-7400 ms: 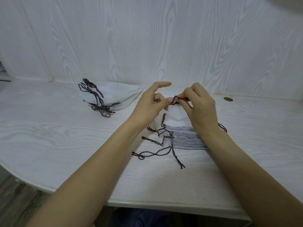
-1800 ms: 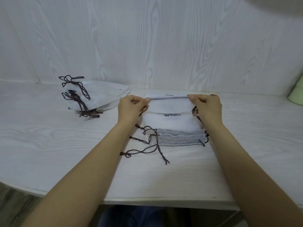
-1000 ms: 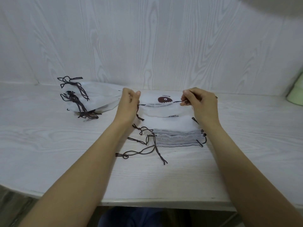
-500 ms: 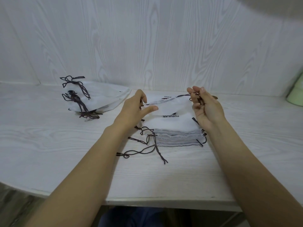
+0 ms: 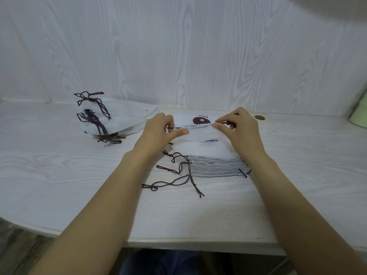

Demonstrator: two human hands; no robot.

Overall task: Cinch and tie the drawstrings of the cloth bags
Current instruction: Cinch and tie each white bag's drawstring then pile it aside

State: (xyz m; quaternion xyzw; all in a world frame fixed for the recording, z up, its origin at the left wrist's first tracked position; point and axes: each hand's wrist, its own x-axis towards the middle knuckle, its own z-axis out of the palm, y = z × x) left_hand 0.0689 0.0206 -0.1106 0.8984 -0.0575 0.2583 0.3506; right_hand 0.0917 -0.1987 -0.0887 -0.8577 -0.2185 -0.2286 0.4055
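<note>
Both hands working the top white cloth drawstring bag, lifted off the stack of flat white cloth bags mid-counter. Left hand gripping the bag's left end, thumb stretched out along the top hem, remaining fingers curled round the edge. Right hand pinching the hem at its right end between thumb and fingertips. Hem pulled taut between the two, hovering just above the stack. Thin dark brown drawstring poking out beside the left hand. Bag with the brown round print showing behind the hem, lettering upside down.

Loose dark brown cords trailing off the stack's left side onto the white wood-grain counter, some knotted at the ends. A few cord ends sticking out at the stack's right near corner, by the right forearm.

Pile of white bags with tied dark cords sitting well left of the stack, near the wall, cords bunched at its left end. Small round brass-coloured disc lying on the counter just right of the right hand. Pale green object partly cut off at far right edge; cannot tell what.
</note>
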